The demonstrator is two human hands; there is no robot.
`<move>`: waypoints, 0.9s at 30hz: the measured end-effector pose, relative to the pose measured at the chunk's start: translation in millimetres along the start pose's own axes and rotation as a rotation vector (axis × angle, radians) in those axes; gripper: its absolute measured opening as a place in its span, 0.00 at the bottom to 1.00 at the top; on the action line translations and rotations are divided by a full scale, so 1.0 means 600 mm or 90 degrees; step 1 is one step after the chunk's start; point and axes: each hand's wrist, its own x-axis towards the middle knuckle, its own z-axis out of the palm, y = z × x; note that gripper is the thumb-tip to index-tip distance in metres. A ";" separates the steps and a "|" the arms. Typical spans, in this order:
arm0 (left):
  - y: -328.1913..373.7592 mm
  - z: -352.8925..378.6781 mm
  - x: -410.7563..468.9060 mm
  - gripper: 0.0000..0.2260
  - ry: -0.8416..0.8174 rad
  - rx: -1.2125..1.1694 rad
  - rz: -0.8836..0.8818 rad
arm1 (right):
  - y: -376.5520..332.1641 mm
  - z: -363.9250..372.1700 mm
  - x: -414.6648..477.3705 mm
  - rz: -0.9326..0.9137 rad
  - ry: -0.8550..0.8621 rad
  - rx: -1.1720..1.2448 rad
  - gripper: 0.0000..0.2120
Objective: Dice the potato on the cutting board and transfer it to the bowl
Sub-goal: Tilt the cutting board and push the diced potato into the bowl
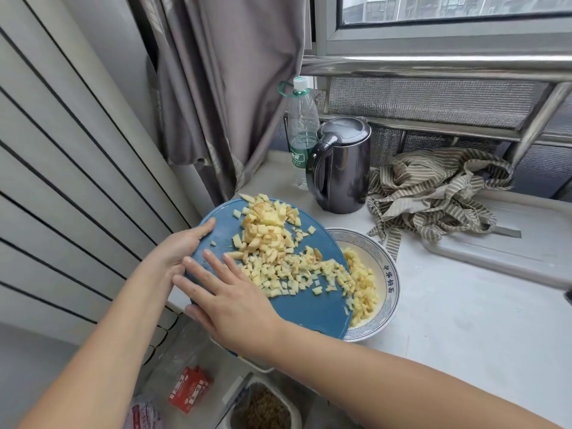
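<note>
Potato dice (266,239) on tilted board (297,308) over bowl (391,274), left hand (179,249) pinching its edge, right hand (232,295) spread

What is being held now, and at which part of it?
The left hand grips the blue cutting board at its left edge; the right hand only lies flat on it.

Kettle (340,165) beside water bottle (301,131) — striped cloth (433,193) right.
</note>
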 end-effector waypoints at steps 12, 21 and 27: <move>0.000 0.009 -0.019 0.20 -0.008 0.001 0.000 | 0.006 0.007 -0.020 0.002 0.070 0.052 0.22; -0.009 -0.003 -0.021 0.18 0.001 -0.008 0.060 | 0.063 0.006 -0.028 0.110 0.062 -0.076 0.23; -0.018 -0.007 -0.018 0.18 0.018 -0.011 0.055 | 0.086 0.030 -0.056 0.107 0.120 -0.060 0.24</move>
